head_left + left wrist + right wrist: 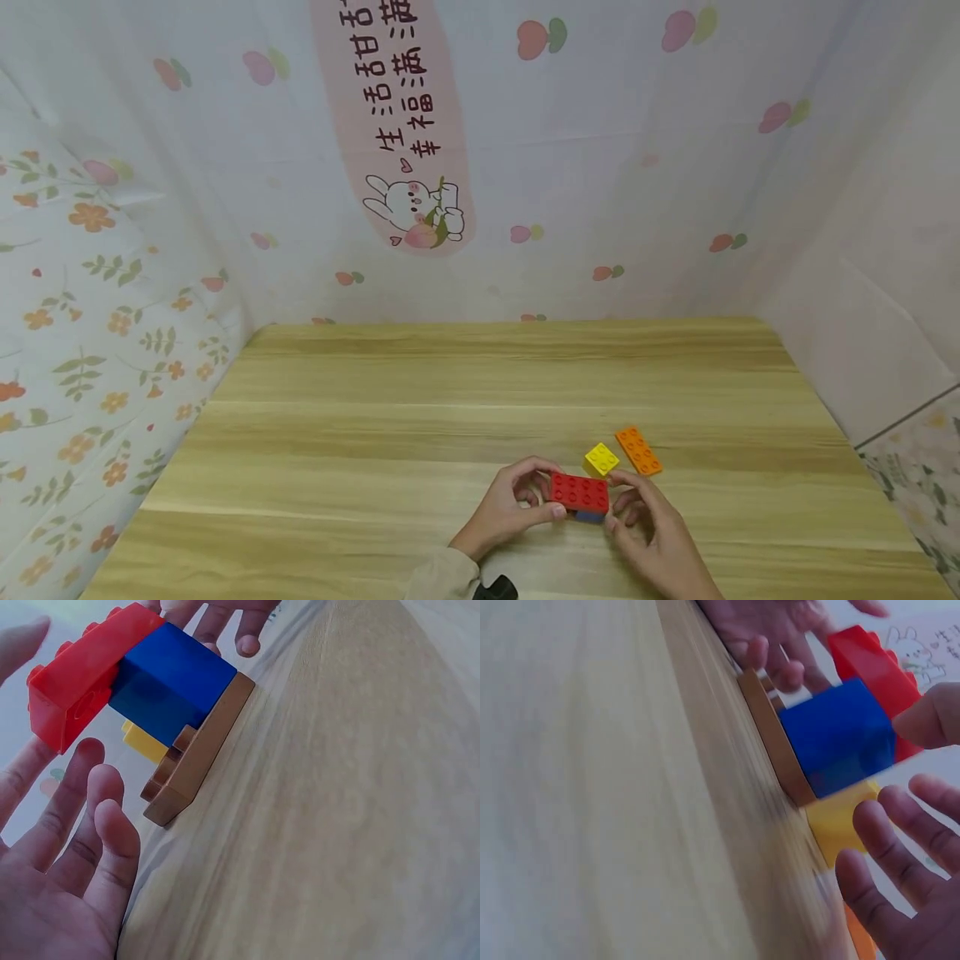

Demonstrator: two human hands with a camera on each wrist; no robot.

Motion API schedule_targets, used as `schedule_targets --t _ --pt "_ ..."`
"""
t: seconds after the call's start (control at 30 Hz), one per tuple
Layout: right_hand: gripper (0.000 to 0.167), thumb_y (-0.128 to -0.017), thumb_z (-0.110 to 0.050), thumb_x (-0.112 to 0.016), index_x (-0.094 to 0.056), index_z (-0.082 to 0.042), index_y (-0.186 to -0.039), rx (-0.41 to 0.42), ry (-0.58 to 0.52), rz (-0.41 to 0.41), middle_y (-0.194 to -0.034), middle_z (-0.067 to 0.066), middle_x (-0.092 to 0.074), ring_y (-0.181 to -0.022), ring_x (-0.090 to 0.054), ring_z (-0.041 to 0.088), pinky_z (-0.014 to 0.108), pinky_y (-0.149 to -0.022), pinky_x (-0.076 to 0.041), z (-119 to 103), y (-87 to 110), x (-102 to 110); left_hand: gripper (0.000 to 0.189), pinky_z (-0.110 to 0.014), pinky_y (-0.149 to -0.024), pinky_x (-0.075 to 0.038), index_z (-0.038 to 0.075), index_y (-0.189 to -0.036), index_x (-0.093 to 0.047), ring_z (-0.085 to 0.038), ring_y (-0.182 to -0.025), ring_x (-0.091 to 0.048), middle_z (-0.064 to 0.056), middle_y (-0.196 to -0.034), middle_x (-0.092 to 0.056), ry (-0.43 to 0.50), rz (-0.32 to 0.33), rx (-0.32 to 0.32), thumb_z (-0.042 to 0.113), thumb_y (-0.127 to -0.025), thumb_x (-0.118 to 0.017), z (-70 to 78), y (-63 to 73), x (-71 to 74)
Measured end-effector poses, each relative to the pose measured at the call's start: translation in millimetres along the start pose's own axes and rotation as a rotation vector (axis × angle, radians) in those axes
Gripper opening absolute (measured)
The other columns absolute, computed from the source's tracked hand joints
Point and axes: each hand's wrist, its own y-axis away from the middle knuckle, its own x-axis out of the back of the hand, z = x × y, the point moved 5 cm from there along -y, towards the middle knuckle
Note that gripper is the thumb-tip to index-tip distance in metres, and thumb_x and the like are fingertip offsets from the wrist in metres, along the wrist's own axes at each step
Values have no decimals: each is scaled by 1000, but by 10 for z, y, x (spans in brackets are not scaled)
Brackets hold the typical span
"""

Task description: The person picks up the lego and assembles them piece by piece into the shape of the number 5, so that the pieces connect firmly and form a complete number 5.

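A red toy building brick (579, 492) sits across the top of a blue brick (176, 679), overhanging it on the left. Under the blue brick lies a flat brown brick (202, 750) on the table, some of its studs bare. My left hand (506, 508) holds the red brick's left end between thumb and index finger, its other fingers loosely curled. At the right end, my right hand (656, 533) has thumb and index finger at the red brick's corners. Its thumb (930, 720) touches the red brick beside the blue one; the other fingers stay off the stack.
Just behind the stack, a yellow brick (602, 459) rests on the wooden table (375, 450). Right of it lies a flat orange brick (639, 451). Patterned cloth (600, 167) hangs around the table's back and sides.
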Motion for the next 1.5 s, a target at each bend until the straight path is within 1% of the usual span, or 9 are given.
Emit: schedule_targets --t 0.13,0.33,0.53,0.73,0.77,0.9,1.03,1.2,1.5 --pt "48 -76 8 -71 -57 -10 -117 48 47 57 -107 0 -58 -79 -53 9 22 -61 -49 11 -19 102 34 -18 -58 -46 -9 -116 -55 -13 -82 -54 -17 -97 -58 16 -4 39 6 -87 -62 -1 0 4" --pt "40 -77 7 -71 -59 -6 -113 43 140 109 -102 3 -59 -74 -53 5 21 -58 -50 75 -88 192 34 -26 -64 -51 -10 -120 -51 -24 -96 -57 -26 -119 -53 22 -17 42 9 -92 -55 8 2 17" --pt "41 -74 -6 -78 -60 -4 -111 90 274 117 -87 0 -54 -63 -45 8 20 -49 -39 82 -212 178 33 -39 -66 -54 -11 -122 -49 -31 -99 -57 -31 -120 -49 45 -18 -47 8 -95 -50 18 16 25" --pt "47 -73 -18 -79 -60 -2 -113 61 404 64 -97 7 -59 -79 -54 20 39 -67 -48 103 -342 131 36 -46 -59 -53 -12 -128 -43 -25 -91 -60 -38 -114 -46 100 19 -182 1 -95 -48 36 23 26" --pt "48 -73 -17 -79 -60 -2 -114 55 404 56 -100 7 -59 -80 -54 20 40 -68 -48 111 -352 122 36 -47 -57 -52 -12 -128 -42 -22 -89 -60 -38 -112 -46 109 25 -203 -2 -94 -48 39 20 27" --pt "47 -71 -10 -80 -60 -3 -113 32 367 45 -82 2 -54 -65 -47 10 26 -55 -41 137 -370 91 37 -48 -58 -52 -13 -129 -40 -13 -84 -60 -39 -111 -47 132 28 -219 -7 -93 -45 37 11 30" --pt "43 -71 -9 -80 -61 -4 -110 18 347 52 -70 -2 -43 -56 -36 4 21 -47 -31 143 -382 69 34 -53 -61 -51 -15 -127 -40 -20 -86 -61 -40 -111 -47 163 13 -208 -1 -96 -42 27 10 30" --pt "41 -71 -12 -80 -63 -3 -107 24 358 69 -65 -3 -40 -54 -34 6 21 -46 -29 129 -397 73 34 -56 -60 -50 -16 -125 -42 -31 -88 -62 -41 -110 -47 175 2 -232 4 -99 -34 42 19 26" --pt "39 -73 -8 -79 -62 -3 -107 96 251 138 -73 3 -49 -58 -41 8 20 -43 -33 -69 -474 223 40 -56 -57 -50 -14 -131 -34 -26 -86 -62 -42 -114 -43 164 22 -231 10 -100 -33 71 23 39"
